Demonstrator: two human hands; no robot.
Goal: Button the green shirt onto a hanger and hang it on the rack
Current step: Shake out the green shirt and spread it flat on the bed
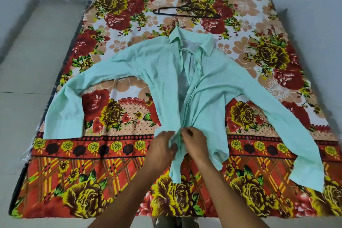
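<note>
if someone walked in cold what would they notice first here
The pale green long-sleeved shirt stands out first, spread collar-away and sleeves out across the middle of the loud red and yellow floral bedsheet. At its lower front edge, the left hand and right hand pinch the two front edges together. Beyond the collar, a thin black wire hanger lies flat on the sheet, apart from the shirt.

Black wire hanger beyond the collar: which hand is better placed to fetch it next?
Probably right. Both hands pinch the mint-green cotton shirt placket, but the black wire hanger lies slightly toward the right hand; the left hand would cross over.
</note>
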